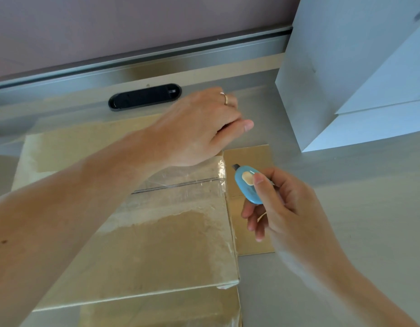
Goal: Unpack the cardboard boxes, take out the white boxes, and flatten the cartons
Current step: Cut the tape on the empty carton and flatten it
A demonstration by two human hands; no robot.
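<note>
A brown cardboard box sealed with clear tape (157, 232) lies on the grey table (345, 232), filling the centre of the view. The left hand (199, 128) reaches across it, fingers curled over its far right corner, pressing it steady. The right hand (282, 208) hovers just beside the box's right edge, pinching a small blue oval box cutter (247, 184), blade tip pointing toward the taped seam. The carton looks stiff but light; its glossy tape seems slippery, so corners and edges offer the best hold. White boxes (357, 79) stand stacked at upper right.
</note>
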